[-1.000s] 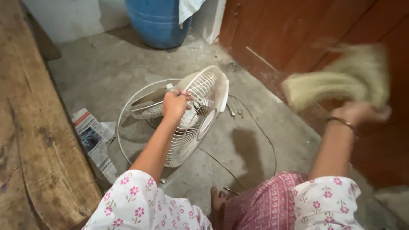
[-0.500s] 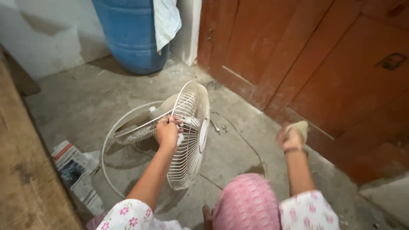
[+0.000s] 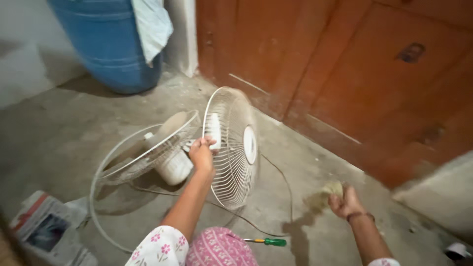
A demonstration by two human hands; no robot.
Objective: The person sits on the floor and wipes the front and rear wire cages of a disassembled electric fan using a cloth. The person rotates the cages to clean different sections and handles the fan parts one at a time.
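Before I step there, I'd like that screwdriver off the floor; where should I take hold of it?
Grip the screwdriver by its thick green handle, from above. It lies flat on the floor, handle pointing right, nothing around it; the thin shaft offers less to pinch.

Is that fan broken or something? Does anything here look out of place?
The fan lies tipped over on the concrete floor in pieces. The left hand holds its front grille upright, apart from the rear cage. A green-handled screwdriver lies nearby. The right hand presses a cloth to the floor.
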